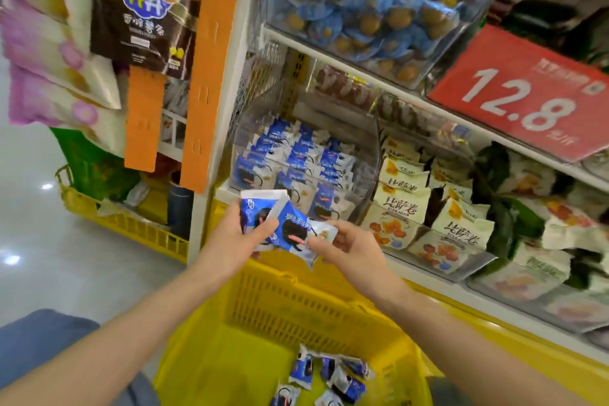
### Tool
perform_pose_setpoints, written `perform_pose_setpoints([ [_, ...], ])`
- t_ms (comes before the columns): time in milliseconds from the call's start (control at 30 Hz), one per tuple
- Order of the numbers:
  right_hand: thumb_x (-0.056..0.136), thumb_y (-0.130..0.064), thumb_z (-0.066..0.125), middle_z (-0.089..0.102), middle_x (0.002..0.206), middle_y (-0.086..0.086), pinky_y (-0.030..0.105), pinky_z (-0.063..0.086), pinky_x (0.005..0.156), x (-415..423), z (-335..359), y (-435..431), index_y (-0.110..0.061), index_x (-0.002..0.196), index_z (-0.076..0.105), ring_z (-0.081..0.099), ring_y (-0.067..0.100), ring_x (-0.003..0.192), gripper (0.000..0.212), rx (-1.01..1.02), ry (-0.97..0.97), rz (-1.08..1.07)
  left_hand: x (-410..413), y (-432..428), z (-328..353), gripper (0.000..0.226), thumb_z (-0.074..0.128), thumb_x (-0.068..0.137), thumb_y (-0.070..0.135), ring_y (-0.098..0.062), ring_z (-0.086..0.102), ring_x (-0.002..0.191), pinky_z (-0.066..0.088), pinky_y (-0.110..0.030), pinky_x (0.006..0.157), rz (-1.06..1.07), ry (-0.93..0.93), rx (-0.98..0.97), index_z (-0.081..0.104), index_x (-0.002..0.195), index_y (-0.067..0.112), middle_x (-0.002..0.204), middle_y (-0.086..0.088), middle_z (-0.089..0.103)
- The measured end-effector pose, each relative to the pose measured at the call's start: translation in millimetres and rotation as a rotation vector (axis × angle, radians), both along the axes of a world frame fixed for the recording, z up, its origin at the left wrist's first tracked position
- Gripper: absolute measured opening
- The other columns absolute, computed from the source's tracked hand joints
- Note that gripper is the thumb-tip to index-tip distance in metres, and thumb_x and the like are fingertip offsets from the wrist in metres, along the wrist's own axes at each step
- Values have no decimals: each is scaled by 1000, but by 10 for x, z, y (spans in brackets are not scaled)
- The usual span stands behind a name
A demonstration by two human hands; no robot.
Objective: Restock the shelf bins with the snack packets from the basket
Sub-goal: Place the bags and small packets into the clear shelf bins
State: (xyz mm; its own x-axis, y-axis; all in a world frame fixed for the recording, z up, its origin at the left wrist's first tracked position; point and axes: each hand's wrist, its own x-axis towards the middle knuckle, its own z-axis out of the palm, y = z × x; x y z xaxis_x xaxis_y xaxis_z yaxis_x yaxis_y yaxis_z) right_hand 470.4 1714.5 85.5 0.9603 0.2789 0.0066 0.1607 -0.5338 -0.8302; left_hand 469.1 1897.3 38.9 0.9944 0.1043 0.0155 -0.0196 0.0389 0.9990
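- A person's left hand [237,236] grips a small clutch of blue-and-white cookie packets [263,212], fingers curled round them. The right hand [351,245] pinches the foil end of the front packet, which slants down from the left hand to the right.
- Both forearms reach forward and up, with the hands close together and bridged by that packet.
- Just ahead of and above the hands is the clear shelf bin [370,155], part-filled with rows of matching packets. The left hand looks nearer its front lip, so a short lift forward should land the clutch.
- Below the hands, the yellow basket [286,277] holds a few loose packets [329,376] not yet shelved.
- Beyond the right hand sit cream-coloured packets [403,196], with a red price sign [520,99] higher up.
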Motion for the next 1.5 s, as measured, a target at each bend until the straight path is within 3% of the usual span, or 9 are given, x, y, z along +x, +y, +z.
perform_pose_setpoints([
  [167,88,-25,63,64,63,-8,13,42,51,463,392,189,-17,74,64,56,3,57,16,-16,-114,-5,282,223,145,35,58,89,15,4,53,86,40,-2,60,96,-96,42,37,115,24,103,15,53],
  [300,88,-31,62,65,91,26,38,49,69,1141,530,304,4,93,63,56,24,74,35,-53,-221,-174,480,298,134,38,58,90,17,3,54,90,40,-14,72,98,-100,37,39,121,24,112,9,54],
  [467,86,-32,66,58,72,11,42,47,73,2001,504,464,-6,74,57,55,24,72,29,-132,-258,-338,673,408,130,35,60,87,22,1,62,79,47,-8,57,139,-116,-80,45,119,22,107,6,61],
  [767,91,-29,59,61,116,20,44,48,94,3112,223,870,-2,114,58,58,35,108,35,-348,-217,-384,935,758,94,33,60,86,21,-1,65,69,49,-15,50,156,-121,-196,50,117,16,98,1,65],
  [1033,92,-19,59,40,64,2,10,31,41,3511,24,937,-13,65,42,41,13,58,33,-436,-295,-345,1064,868,24,29,60,86,20,-10,68,78,56,-25,57,74,-130,-217,52,114,22,98,4,67],
  [1133,91,-20,59,56,83,14,18,44,62,3541,2,937,-1,89,58,54,24,80,18,-423,-301,-341,1091,866,35,28,60,86,20,-11,68,80,56,-25,59,74,-128,-228,52,112,25,98,4,68],
  [1267,91,-26,59,58,107,10,32,47,80,3421,72,974,2,130,39,55,26,101,51,-398,-278,-361,1086,853,82,27,61,85,22,-9,69,79,56,-24,59,77,-124,-254,52,111,25,99,4,67],
  [1400,98,-30,45,49,127,25,39,39,100,3004,125,1021,8,133,38,47,35,118,52,-526,-330,-279,1039,806,106,26,57,89,16,-15,69,85,57,-27,67,7,-70,-341,53,114,24,103,-1,68],
  [1500,98,-24,46,56,109,10,17,44,81,2396,191,1055,-3,120,49,55,17,96,31,-304,-478,-139,990,757,97,34,56,89,8,-21,68,94,56,-34,80,-77,-16,-352,52,119,24,110,-3,67],
])
